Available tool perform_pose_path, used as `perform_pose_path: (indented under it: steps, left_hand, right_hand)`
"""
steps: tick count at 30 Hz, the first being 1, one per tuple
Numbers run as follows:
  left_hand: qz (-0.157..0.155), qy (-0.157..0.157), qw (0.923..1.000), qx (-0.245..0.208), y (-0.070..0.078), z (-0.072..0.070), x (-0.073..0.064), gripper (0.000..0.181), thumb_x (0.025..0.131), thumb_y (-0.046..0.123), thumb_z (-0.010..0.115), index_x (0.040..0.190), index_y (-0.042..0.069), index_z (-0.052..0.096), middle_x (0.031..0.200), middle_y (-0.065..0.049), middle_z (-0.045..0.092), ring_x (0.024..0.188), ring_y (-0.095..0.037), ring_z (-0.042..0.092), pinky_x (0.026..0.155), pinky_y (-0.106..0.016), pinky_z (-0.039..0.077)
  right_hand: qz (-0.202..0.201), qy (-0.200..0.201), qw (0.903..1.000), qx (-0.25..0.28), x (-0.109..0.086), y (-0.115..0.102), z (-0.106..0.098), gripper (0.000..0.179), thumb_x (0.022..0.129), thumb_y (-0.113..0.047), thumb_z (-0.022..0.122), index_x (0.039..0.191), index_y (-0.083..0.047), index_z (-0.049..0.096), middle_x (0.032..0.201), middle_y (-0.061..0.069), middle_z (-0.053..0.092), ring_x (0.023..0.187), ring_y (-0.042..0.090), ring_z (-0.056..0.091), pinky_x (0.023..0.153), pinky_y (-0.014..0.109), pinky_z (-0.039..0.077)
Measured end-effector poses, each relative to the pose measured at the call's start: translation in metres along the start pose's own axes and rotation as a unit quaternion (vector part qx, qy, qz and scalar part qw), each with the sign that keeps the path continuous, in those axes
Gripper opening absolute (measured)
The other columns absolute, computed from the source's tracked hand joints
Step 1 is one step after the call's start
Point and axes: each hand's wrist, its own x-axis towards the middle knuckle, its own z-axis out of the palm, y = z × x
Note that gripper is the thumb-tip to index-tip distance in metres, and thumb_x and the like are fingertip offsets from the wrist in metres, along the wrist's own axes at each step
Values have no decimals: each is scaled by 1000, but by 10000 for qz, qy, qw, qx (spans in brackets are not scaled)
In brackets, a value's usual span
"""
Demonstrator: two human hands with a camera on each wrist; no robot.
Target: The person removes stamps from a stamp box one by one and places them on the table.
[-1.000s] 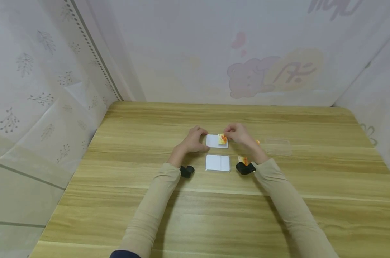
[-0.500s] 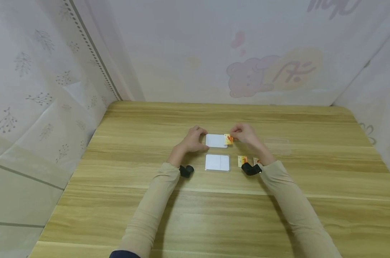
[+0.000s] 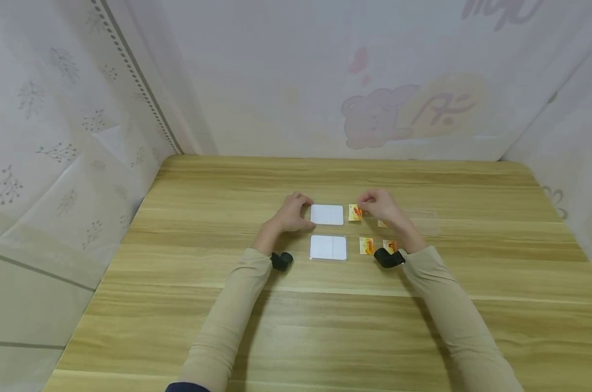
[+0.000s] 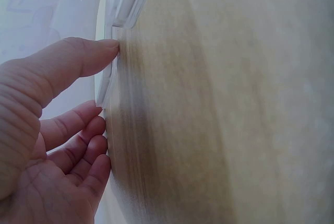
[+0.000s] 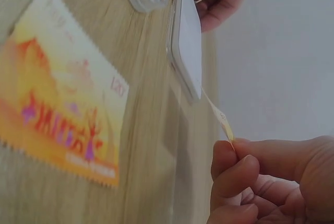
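Note:
My right hand (image 3: 380, 204) pinches a yellow-orange postage stamp (image 3: 355, 212) between thumb and fingers. In the right wrist view that stamp (image 5: 223, 118) appears nearly edge-on, close to the end of a white-lined flat clear case (image 5: 189, 38). Around the left end of this far case (image 3: 327, 214), my left hand (image 3: 292, 212) holds on with thumb and forefinger at its two long edges. The left wrist view has the thumb (image 4: 99, 54) pressed on the case's edge, the other fingers loosely bent. A second such case (image 3: 328, 247) lies nearer me.
Beside the near case lie two more stamps, one (image 3: 367, 246) fully visible and one (image 3: 389, 246) partly behind the right wrist camera (image 3: 389, 258). Another stamp (image 3: 382, 224) peeks out by the right wrist. A clear lid-like plate (image 3: 423, 222) lies right of it on the wooden table (image 3: 296, 326).
My right hand has moved right with the stamp, from over the far case to beyond its right end. The left hand stays at the case's left end.

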Motion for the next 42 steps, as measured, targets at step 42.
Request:
perform_pose_path:
  steps: [42]
  left_hand:
    - [-69,-34,10000,-20,1,0,0,60,77,16,73,128,-3,49,130,-15,43,126,-29,33,107,-38,29]
  right_hand:
    - [-669,540,9855,-1463,-2,8,-3,6,78,5,57,75,4,62,70,11,60,62,19,53,58,30,45]
